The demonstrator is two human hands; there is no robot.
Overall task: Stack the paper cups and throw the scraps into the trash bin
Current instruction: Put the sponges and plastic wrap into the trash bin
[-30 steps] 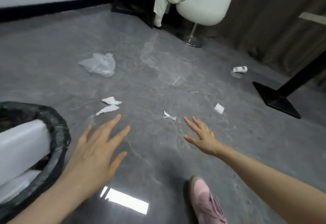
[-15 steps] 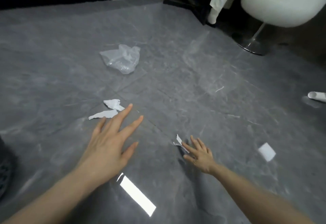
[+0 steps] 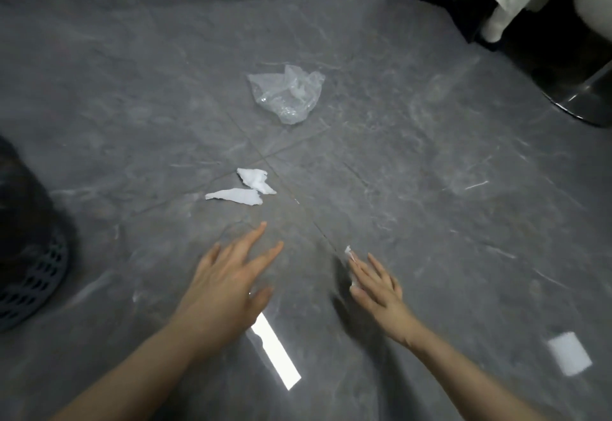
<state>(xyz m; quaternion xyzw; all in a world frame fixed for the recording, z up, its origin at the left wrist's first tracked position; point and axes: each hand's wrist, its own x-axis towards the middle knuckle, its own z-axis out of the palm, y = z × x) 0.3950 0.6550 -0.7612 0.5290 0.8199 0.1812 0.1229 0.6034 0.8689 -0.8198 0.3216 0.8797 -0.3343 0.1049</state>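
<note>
Hands, left (image 3: 228, 285) and right (image 3: 376, 285), spread over glossy veined floor (image 3: 430, 172).

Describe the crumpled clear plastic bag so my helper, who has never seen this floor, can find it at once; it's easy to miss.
Start at the grey marble-look floor and look ahead of both hands, past the two torn white paper scraps. The plastic bag lies alone beyond them. Unlike the flat, opaque white scraps, it is see-through, glossy and crumpled into a puffy heap.

Paper scraps (image 3: 241, 186) before plastic bag (image 3: 287, 92), trash bin (image 3: 25, 255) far left.
</note>
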